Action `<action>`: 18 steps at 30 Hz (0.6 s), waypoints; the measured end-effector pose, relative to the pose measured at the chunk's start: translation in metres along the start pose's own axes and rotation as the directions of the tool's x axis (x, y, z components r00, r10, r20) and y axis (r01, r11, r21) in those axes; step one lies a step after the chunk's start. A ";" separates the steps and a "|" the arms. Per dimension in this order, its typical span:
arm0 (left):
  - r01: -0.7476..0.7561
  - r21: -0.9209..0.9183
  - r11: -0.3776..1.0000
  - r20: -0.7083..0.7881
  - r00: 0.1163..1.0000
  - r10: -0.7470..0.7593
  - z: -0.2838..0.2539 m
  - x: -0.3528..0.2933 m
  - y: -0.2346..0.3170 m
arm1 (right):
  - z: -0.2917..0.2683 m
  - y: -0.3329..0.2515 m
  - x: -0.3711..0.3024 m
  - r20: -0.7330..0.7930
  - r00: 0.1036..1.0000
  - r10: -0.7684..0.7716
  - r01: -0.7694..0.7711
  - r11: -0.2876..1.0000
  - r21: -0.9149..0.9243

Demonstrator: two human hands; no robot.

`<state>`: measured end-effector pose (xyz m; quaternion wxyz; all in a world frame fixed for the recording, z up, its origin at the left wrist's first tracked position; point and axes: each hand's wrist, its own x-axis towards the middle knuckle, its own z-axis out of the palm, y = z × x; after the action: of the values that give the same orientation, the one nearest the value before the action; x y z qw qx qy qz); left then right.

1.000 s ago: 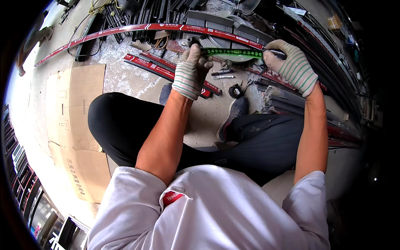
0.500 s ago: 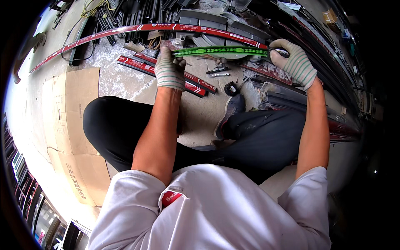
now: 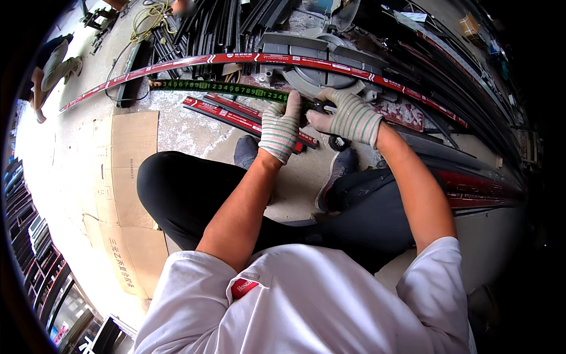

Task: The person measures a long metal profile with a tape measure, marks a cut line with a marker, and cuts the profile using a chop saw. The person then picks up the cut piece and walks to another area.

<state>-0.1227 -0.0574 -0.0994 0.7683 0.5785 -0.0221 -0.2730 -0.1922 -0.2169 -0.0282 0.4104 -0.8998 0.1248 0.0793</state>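
A tape measure's green-and-black blade (image 3: 218, 88) is drawn out to the left, below a long red strip (image 3: 277, 58). My left hand (image 3: 280, 130), in a striped work glove, closes on the blade near its right end, thumb on top. The dark tape measure case (image 3: 320, 107) is in the grip of my gloved right hand (image 3: 351, 118), close beside the left. Part of the case is hidden by the fingers. Short red-and-black profiles (image 3: 236, 117) lie on the floor under the blade and my left hand.
A grey saw with a round base (image 3: 306, 82) stands beyond my hands. Dark profiles (image 3: 206, 29) lie piled at the back. Flattened cardboard (image 3: 132, 194) is on the left. A small round black object (image 3: 338, 143) sits by my shoe. Another person (image 3: 56, 74) is at the far left.
My right hand has come left with the case, and my left hand has moved right and nearer to me. The blade, earlier stretched between the hands, now reaches left past my left hand.
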 end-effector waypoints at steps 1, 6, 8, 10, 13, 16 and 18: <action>-0.032 0.003 0.999 0.003 0.999 0.032 -0.008 0.004 0.005 | -0.001 0.005 0.002 0.056 0.998 0.006 -0.007 1.000 0.005; -0.226 -0.133 0.965 -0.467 0.873 0.141 -0.086 0.064 0.081 | -0.072 0.086 -0.029 -0.044 0.999 0.006 -0.020 0.946 -0.324; -0.350 -0.133 0.927 -0.628 0.754 0.194 -0.171 0.118 0.136 | -0.117 0.136 -0.060 -0.104 0.995 0.001 -0.042 0.918 -0.393; -0.440 -0.171 0.881 -0.706 0.679 0.203 -0.250 0.158 0.187 | -0.160 0.190 -0.099 -0.193 0.975 0.111 -0.184 0.890 -0.417; -0.470 -0.254 0.845 -0.716 0.679 0.163 -0.289 0.190 0.214 | -0.185 0.237 -0.153 -0.222 0.936 0.275 -0.338 0.878 -0.339; -0.431 -0.366 0.825 -0.641 0.759 0.112 -0.261 0.214 0.199 | -0.162 0.236 -0.152 -0.100 0.949 0.300 -0.316 0.878 -0.359; -0.400 -0.423 0.813 -0.574 0.812 0.100 -0.230 0.214 0.187 | -0.132 0.207 -0.110 -0.046 0.954 0.295 -0.290 0.881 -0.374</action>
<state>0.2128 0.0831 -0.0668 0.9021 0.3894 0.1856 0.0088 -0.3524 -0.4302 -0.0646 0.2143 -0.9320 0.2391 0.1681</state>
